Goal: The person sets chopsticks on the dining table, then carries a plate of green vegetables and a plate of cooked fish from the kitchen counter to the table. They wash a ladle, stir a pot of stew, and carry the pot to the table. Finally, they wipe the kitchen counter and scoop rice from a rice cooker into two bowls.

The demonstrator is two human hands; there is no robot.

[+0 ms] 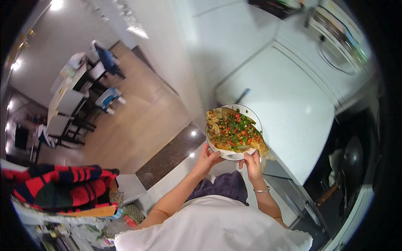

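A white dinner plate [258,120] with a dark rim is held out in front of me. On it lies a cooked whole fish [220,120], covered with chopped red chillies and green onions [240,125]. The fish's tail hangs over the rim on the right. My left hand [208,160] grips the near left rim, its thumb on top. With thumb and fingers, my right hand [252,161] grips the near right rim, close to the tail.
A white countertop [292,103] runs along my right, with a wok [353,153] on the dark hob beyond. Leftward, a dark stone threshold [171,155] meets a wood floor [138,125]. Chairs [70,102] and a dining table stand there. A red checked cloth [72,188] lies at lower left.
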